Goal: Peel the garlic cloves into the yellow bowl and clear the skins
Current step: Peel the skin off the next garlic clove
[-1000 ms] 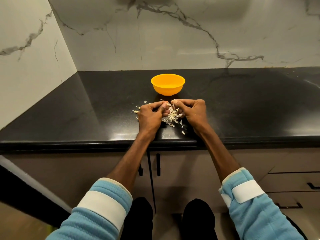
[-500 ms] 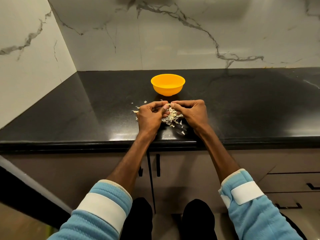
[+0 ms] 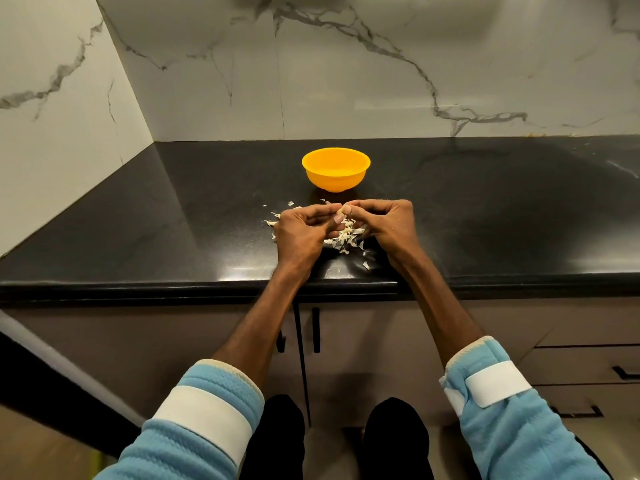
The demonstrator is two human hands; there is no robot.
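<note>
Left hand (image 3: 300, 234) and right hand (image 3: 388, 224) both pinch one garlic clove (image 3: 343, 210) — above the skins (image 3: 347, 236), near the yellow bowl (image 3: 335, 176)

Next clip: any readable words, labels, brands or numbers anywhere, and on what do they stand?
No readable text anywhere in view.
The yellow bowl is plain, the white sleeve bands are blank, and the marble wall and cabinet doors carry no print.

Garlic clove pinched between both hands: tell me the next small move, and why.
Probably strip its skin next: left hand and right hand both pinch the small pale garlic clove over the papery white skin pile, short of the round yellow bowl.
</note>
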